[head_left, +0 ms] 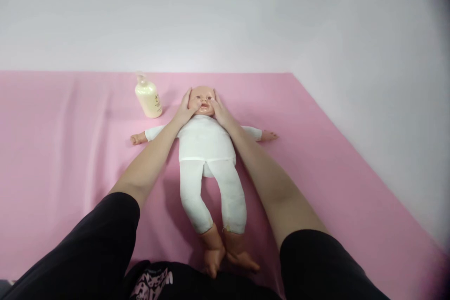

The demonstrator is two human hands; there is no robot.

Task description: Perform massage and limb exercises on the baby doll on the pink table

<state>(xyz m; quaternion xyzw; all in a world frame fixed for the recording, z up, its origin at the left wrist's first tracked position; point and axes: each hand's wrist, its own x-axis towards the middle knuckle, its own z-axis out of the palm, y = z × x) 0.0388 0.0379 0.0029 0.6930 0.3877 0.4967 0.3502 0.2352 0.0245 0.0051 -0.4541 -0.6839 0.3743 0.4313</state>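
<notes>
A baby doll (206, 138) in a white long-sleeved top and white trousers lies on its back, arms spread out and bare feet towards me. My left hand (186, 109) lies along the left side of the doll's head (202, 91), its thumb resting on the cheek by the mouth. On the other side, my right hand (221, 110) mirrors it, thumb on the opposite cheek and fingers stretched up beside the head. Both hands cup the head between them with fingers extended. The fingertips' far sides are partly hidden by the head.
A pump bottle (149, 98) of pale yellow liquid stands to the left of the doll's head. The pink sheet (309, 159) under everything has soft folds at left, and its far edge and slanting right edge meet a whitish background (211, 18).
</notes>
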